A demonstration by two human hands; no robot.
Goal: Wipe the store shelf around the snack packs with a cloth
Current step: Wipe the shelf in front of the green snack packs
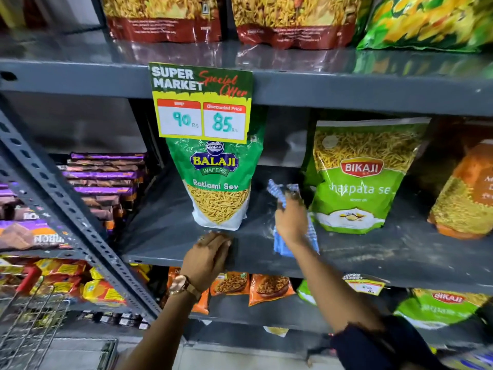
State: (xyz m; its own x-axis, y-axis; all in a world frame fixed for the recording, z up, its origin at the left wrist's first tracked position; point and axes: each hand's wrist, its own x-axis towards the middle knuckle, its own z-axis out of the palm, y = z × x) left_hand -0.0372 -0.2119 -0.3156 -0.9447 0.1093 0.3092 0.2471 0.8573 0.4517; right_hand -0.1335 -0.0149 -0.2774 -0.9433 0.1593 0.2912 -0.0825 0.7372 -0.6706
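Observation:
The grey metal shelf [170, 231] runs across the middle of the head view. On it stand a green Balaji Ratlami Sev pack [217, 180] and a lighter green Bikaji sev pack [357, 180]. Between the two packs my right hand [292, 221] holds a blue-and-white checked cloth [282, 189], blurred by motion, pressed on the shelf surface. Part of the cloth hangs over the shelf's front edge. My left hand [210, 256], with a watch on the wrist, grips the shelf's front edge just below the Balaji pack.
A price sign [201, 102] hangs from the upper shelf over the Balaji pack. An orange pack [465, 193] stands at the right, purple packs [104, 180] are stacked at the left behind a slanted perforated upright [66, 204]. A wire basket [32, 324] sits at lower left.

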